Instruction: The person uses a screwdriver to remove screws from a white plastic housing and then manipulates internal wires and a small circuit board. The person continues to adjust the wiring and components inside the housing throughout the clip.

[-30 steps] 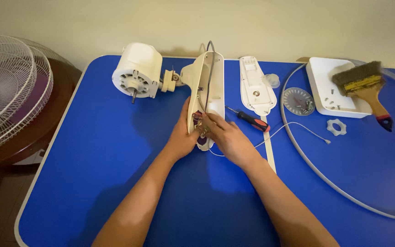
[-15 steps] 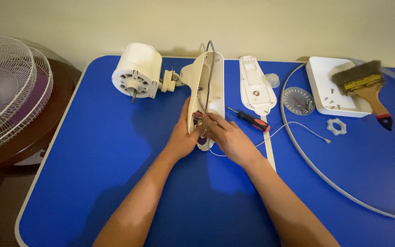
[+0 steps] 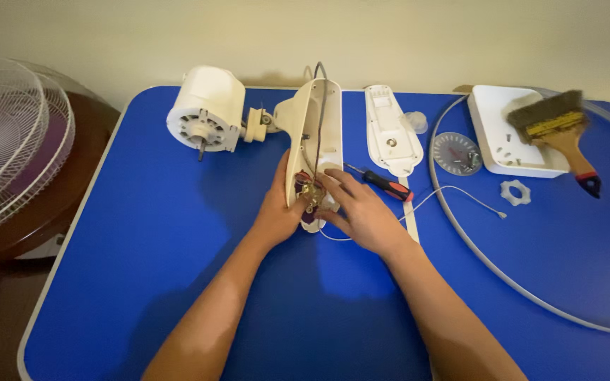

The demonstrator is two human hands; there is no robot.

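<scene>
An opened cream fan housing lies on the blue table, joined at its far end to a white motor. Wires and a small brass part show inside its near end. My left hand grips the housing's left side at that end. My right hand rests against the right side, its fingertips on the brass part inside. Whether those fingers pinch anything is hidden.
The housing's cover lies to the right, with a red-handled screwdriver, a round dial, a white nut, a white tray bearing a paintbrush, and a grey ring. Fan grilles sit left.
</scene>
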